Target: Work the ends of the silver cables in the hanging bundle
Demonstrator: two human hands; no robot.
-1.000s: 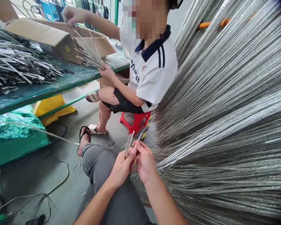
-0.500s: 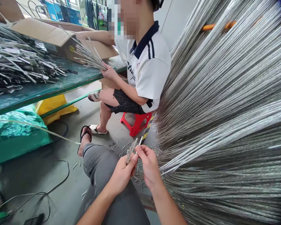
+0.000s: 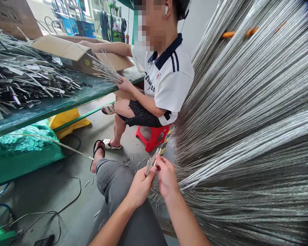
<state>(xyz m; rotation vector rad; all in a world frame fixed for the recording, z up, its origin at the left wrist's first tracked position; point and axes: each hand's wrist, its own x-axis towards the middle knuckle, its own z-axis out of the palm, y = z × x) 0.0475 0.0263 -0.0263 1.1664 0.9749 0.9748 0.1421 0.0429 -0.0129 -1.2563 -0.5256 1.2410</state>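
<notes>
In front of my knees, my left hand (image 3: 140, 186) is closed around a small bunch of short silvery wire pieces (image 3: 149, 165), whose ends stick up past the thumb. My right hand (image 3: 167, 177) sits right beside it, thumb and forefinger pinched at the top of the bunch on one thin piece. The lower ends of the pieces are hidden in my left palm. Just to the right of my right hand lie large bundles of long silvery braided wires (image 3: 246, 89), their ends pointing towards me.
A co-worker (image 3: 169, 82) on a red stool (image 3: 151, 140) holds a sheaf of thin wires (image 3: 106, 70) and reaches over an open cardboard box (image 3: 64, 46). Metal strips (image 3: 28, 78) pile up on the green bench (image 3: 74, 102). Short cut pieces and cables (image 3: 77, 196) litter the floor.
My view has shifted slightly, so the scene sits lower and further right. My right fingers have come closer to the bunch in my left hand, and the piece they pinch now lies against it.
</notes>
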